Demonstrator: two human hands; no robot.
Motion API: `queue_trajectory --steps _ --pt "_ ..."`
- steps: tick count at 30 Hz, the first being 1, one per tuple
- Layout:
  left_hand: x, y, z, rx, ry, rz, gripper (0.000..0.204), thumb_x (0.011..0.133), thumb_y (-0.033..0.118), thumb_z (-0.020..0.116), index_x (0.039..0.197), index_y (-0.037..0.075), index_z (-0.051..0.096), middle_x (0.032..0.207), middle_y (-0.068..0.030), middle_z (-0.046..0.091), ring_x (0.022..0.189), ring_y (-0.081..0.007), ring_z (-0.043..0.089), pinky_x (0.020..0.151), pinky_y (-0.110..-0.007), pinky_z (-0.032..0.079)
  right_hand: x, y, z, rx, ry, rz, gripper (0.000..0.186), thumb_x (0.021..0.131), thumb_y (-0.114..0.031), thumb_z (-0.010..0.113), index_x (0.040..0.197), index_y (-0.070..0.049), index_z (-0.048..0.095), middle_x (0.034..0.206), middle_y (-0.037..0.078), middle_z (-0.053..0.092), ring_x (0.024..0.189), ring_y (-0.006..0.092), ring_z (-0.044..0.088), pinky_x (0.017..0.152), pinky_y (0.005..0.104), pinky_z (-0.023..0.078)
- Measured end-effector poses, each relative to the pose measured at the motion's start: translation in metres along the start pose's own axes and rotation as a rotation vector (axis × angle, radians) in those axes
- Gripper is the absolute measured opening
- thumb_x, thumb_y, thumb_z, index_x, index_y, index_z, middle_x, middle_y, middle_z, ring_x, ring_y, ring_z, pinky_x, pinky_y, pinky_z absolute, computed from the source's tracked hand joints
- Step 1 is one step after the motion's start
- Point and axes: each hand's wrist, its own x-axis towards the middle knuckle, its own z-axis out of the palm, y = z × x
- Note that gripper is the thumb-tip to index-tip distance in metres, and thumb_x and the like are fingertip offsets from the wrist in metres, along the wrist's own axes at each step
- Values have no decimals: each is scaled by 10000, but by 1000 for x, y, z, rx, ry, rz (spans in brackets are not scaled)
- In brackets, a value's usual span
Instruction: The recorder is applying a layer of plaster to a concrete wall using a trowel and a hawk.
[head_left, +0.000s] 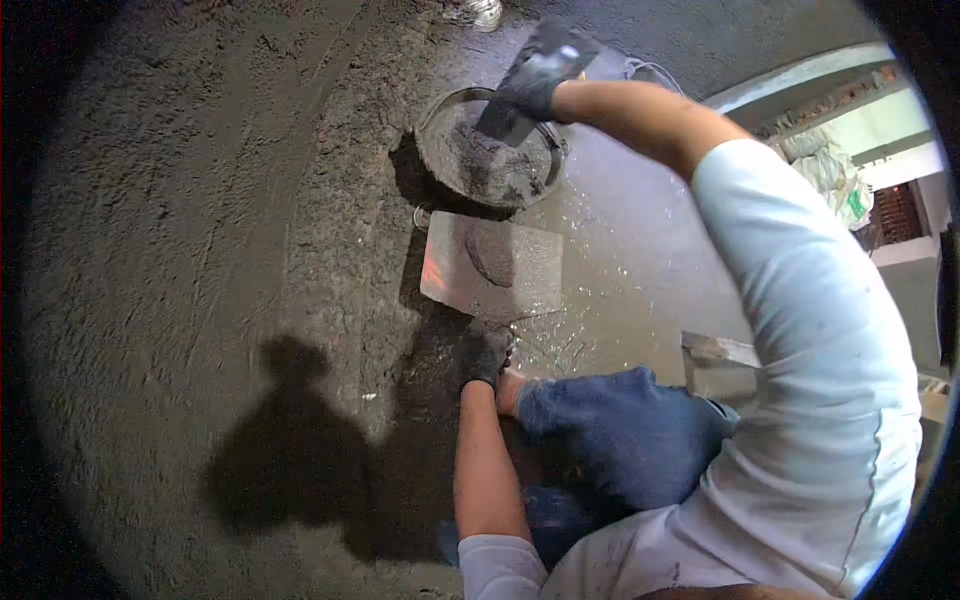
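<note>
My left hand (482, 354), in a dark glove, is closed at the near edge of a flat rectangular plasterer's hawk (535, 270). A small dark lump of mortar (490, 252) sits on the board; the grip itself is partly hidden. Stretched far forward, my gloved right hand (532, 90) grips a plastering trowel (553, 42). Its long, mortar-smeared blade is tilted over the right side of a round bucket (428, 160). Wet grey mortar (480, 165) fills part of the bucket, which stands just beyond the hawk.
A rough grey mortared surface (180, 220) spreads on the left, bearing my shadow. Wet, shiny floor (630, 270) lies right of the bucket. My bent leg in blue jeans (625, 425) is beside my left hand. Pale sacks (830, 175) are at the far right.
</note>
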Motion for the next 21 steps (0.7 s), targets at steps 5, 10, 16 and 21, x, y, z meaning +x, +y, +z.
queue_trajectory --steps 5,10,16,21 --pt "28 -17 12 -219 -201 -318 233 801 234 529 686 45 602 650 -106 597 588 -253 568 585 -398 456 -20 -76 32 -426 -177 -368 126 675 -171 589 725 -81 662 696 86 628 648 238 630 538 368 511" --pt "43 -95 27 452 171 635 243 729 177 599 904 9 596 794 -185 617 705 -308 610 609 -383 492 -79 -88 -78 -445 -20 -500 140 620 -164 613 697 -54 653 641 119 585 619 265 581 547 390 487" --pt "16 -55 -5 14 21 158 214 713 125 590 903 27 603 799 -167 608 695 -248 580 634 -346 484 -150 -106 -120 -150 120 -257 135 683 -130 573 711 -35 664 668 152 624 602 284 624 539 390 499" --pt "-63 -86 -22 -219 347 5 174 719 137 587 849 23 577 618 -81 571 523 -200 536 507 -341 439 -198 -77 -168 171 215 -167 159 757 -205 583 785 -62 646 652 130 603 517 235 573 505 343 475"
